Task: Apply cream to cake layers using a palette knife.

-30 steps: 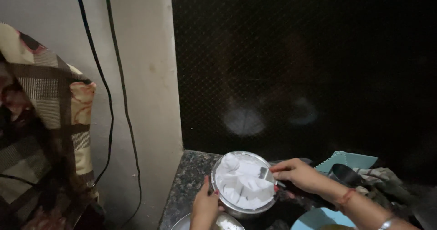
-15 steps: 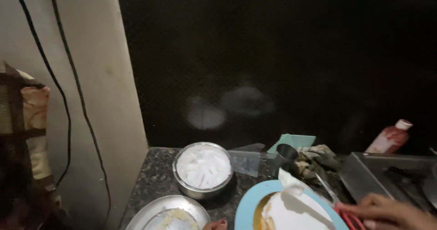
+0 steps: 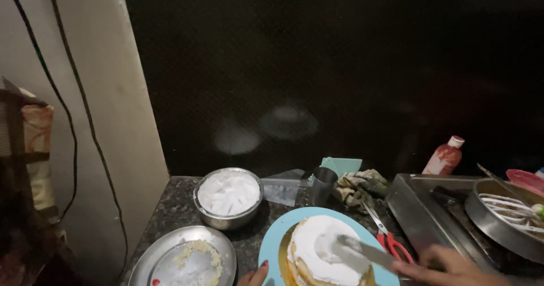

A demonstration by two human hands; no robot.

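At the near right edge of the dark speckled stone counter (image 3: 170, 206), the right hand (image 3: 453, 266) is closed on the handle of a long flat metal spatula (image 3: 362, 252), whose cream-smeared blade lies across the top of a round layered cake covered in white cream (image 3: 317, 249). The cake sits on a round light blue plate (image 3: 277, 229) near the front of the counter. The left hand (image 3: 255, 276) shows only a thumb and fingertip at the plate's near left rim, touching it; whether it grips the rim cannot be told.

Just right of the plate lie red-handled scissors (image 3: 388, 240), blades pointing far. Left of the plate is a shallow round steel pan with crumbs in it (image 3: 181, 257). Behind that, farther back, stands a round steel bowl full of white cream (image 3: 228, 198). Right of the bowl are a small steel cup (image 3: 323, 184), a pale green card (image 3: 343, 166) and a crumpled patterned cloth (image 3: 360, 185). At the far right, a steel tray (image 3: 419, 206) carries a round metal pan holding a wire whisk (image 3: 510, 209), with a red squeeze bottle with a white cap (image 3: 445, 157) behind it.
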